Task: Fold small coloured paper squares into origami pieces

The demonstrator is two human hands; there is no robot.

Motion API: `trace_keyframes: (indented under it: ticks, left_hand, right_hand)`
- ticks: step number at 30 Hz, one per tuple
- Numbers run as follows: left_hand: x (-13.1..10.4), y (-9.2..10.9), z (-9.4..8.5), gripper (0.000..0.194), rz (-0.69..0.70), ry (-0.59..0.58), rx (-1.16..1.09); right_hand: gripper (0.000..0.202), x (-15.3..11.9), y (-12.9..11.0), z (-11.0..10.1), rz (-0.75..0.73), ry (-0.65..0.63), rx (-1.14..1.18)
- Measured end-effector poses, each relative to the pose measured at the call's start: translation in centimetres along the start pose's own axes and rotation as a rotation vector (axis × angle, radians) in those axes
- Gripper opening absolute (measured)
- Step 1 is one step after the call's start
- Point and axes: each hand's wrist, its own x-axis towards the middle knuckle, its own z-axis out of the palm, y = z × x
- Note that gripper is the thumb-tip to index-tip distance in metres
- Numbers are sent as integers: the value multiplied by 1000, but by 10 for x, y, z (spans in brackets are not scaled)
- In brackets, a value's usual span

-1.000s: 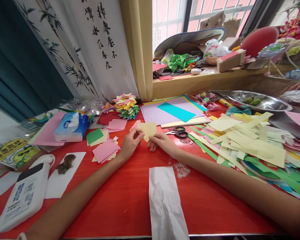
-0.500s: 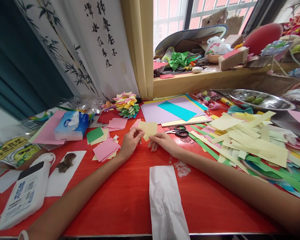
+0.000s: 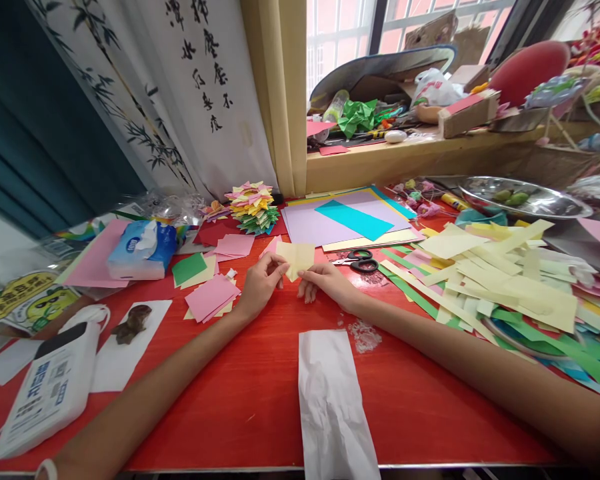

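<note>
A small pale yellow piece of paper (image 3: 297, 257) is held up above the red table between both hands. My left hand (image 3: 261, 283) pinches its lower left corner between thumb and fingers. At the lower right corner, my right hand (image 3: 329, 287) grips it the same way, fingers curled under. Faint crease lines show on the paper. Just right of it lie black-handled scissors (image 3: 363, 261). To the left are a stack of pink paper squares (image 3: 213, 297) and a green square (image 3: 189, 269). A folded-paper model (image 3: 253, 208) in pink, yellow and green stands behind.
A heap of cut paper strips (image 3: 510, 273) covers the right side, with a metal dish (image 3: 525, 198) behind. Purple sheets (image 3: 310, 225) lie at the back. A tissue pack (image 3: 143, 250) and white power strip (image 3: 47, 390) are left. A crumpled white paper (image 3: 333, 400) overhangs the front edge.
Almost nothing differs. Both hands keep the same grip on the yellow paper, and the view has shifted very slightly.
</note>
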Motion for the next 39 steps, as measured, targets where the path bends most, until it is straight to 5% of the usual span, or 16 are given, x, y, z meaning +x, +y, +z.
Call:
trace_keyframes:
  ticks: [39]
  left_hand:
    - [-6,9,1,10,155,-121,247]
  right_hand:
    - [29,3,8,-3,-49,-21,-28]
